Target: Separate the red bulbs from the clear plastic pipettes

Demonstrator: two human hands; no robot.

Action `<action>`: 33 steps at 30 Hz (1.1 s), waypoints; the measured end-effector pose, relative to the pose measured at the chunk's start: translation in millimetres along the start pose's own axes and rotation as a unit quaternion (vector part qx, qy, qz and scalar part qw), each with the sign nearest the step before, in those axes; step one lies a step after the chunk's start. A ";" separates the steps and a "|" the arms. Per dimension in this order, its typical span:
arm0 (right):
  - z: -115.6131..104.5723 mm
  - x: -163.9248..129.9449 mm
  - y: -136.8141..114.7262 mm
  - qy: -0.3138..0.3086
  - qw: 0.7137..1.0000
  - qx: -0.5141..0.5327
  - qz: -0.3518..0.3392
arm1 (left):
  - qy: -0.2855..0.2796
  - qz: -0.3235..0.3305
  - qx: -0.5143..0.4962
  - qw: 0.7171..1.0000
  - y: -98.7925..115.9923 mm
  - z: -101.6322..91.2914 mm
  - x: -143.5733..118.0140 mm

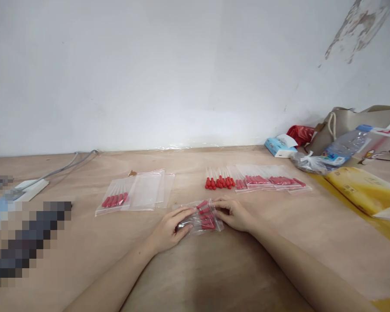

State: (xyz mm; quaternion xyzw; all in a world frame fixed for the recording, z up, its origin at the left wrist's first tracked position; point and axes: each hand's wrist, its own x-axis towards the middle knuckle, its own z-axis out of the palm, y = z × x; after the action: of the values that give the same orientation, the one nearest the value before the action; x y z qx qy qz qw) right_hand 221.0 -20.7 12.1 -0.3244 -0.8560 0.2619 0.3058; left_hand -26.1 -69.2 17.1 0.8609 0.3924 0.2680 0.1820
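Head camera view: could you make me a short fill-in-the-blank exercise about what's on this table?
1. Both hands, left hand and right hand, rest on one clear ____.
2. The droppers inside it have ____ bulbs.
3. The loose droppers lie ____ the hands, toward the wall.
4. The water bottle lies at the table's ____ side.

Missing words: bag; red; beyond; right
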 end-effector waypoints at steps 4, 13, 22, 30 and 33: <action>-1.8 -1.2 2.9 -0.028 1.000 -0.009 -0.010 | -0.005 -0.001 0.016 1.000 -3.3 -5.2 -1.4; 4.3 -0.4 -1.5 -0.026 0.993 0.104 0.039 | 0.023 -0.028 0.021 0.999 -2.2 -4.1 -0.4; 5.7 0.8 -2.1 -0.043 0.988 0.124 0.079 | 0.036 -0.045 0.019 0.998 -5.2 -3.3 0.6; 4.8 2.9 -5.0 -0.058 0.984 0.151 0.079 | 0.038 -0.046 0.014 0.998 -2.7 -4.9 1.3; 5.9 2.7 -5.1 -0.066 0.981 0.160 0.085 | 0.040 -0.046 0.015 0.998 -3.3 -4.6 1.5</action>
State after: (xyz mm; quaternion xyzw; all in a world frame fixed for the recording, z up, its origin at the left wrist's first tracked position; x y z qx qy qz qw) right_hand 213.3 -23.6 12.3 -0.3251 -0.7907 0.4410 0.2734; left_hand -30.0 -65.5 19.5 0.8332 0.4422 0.2880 0.1653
